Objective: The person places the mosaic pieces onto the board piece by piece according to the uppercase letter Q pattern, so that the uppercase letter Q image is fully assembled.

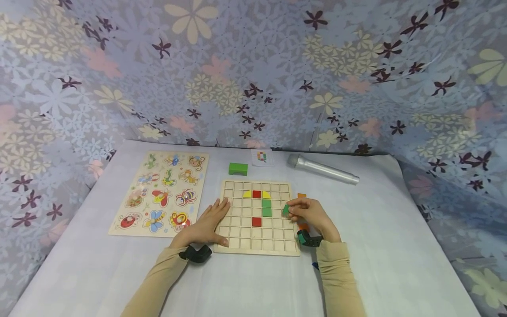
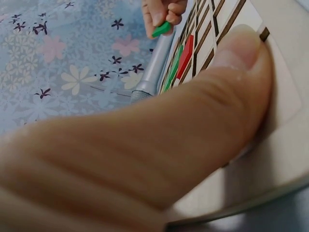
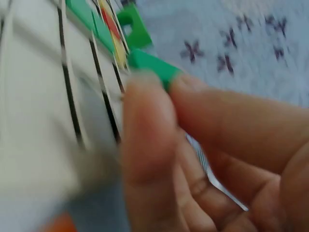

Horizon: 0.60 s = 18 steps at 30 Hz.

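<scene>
A wooden grid board (image 1: 245, 244) lies on the table with red, green and yellow tiles set in its cells. Between thumb and fingertips my right hand (image 1: 310, 214) pinches a green tile (image 3: 152, 66), held just above the board's right edge. My left hand (image 1: 206, 224) rests on the board's left edge, fingers spread, and its thumb (image 2: 236, 58) lies across the lower left corner. Two green tiles (image 1: 267, 208) form a column under a yellow triangle at the right, with one red tile (image 1: 256, 222) lower down and another red tile (image 1: 256, 194) near the top.
Orange tiles (image 1: 302, 195) lie right of the board, partly behind my right hand. Behind it stand a green arch block (image 1: 238, 169), a small pattern card (image 1: 263, 157) and a silver microphone (image 1: 325, 170). An insect picture puzzle (image 1: 162, 193) lies at the left.
</scene>
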{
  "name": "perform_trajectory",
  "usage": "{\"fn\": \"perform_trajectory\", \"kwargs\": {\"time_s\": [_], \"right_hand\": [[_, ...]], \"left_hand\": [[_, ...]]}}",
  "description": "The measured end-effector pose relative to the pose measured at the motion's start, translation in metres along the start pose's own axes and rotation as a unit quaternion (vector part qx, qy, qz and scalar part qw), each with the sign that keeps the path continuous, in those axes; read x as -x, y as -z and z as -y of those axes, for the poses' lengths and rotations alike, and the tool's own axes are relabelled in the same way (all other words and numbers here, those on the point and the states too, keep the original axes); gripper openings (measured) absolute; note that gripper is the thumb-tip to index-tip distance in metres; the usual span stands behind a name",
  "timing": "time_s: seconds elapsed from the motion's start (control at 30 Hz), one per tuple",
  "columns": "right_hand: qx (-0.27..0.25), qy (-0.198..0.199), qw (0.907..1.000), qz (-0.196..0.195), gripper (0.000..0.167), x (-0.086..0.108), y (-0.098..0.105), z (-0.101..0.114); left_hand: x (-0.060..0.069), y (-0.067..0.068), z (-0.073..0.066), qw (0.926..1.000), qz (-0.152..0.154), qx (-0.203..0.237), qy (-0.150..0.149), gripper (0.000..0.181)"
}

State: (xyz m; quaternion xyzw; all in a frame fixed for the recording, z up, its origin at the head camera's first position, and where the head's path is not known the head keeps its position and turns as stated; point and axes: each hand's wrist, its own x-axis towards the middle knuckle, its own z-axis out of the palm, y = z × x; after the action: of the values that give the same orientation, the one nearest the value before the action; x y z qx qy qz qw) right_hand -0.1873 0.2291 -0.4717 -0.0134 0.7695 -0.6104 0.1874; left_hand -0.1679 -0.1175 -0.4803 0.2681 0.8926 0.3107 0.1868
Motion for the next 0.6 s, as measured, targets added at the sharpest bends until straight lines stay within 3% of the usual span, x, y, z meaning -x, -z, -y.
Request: {"fn": "perform_trajectory", "kwargs": {"time_s": [0.13,0.3,0.6], "right_hand": [[0.024,0.004,0.9976,0.064,0.030,-0.002,-0.019,0.006],[0.044,0.015,0.9947,0.092,0.027,-0.003,-0.036,0.008],[0.119,0.041,0.9907,0.050,0.023,0.000,-0.051,0.017]], "left_hand": [[-0.001,0.000,-0.001,1.0000,0.003,0.001,0.001,0.115],[-0.001,0.000,-0.002,1.0000,0.003,0.003,0.002,0.115],[-0.001,-0.001,0.001,1.0000,-0.002,0.002,0.004,0.116]]}}
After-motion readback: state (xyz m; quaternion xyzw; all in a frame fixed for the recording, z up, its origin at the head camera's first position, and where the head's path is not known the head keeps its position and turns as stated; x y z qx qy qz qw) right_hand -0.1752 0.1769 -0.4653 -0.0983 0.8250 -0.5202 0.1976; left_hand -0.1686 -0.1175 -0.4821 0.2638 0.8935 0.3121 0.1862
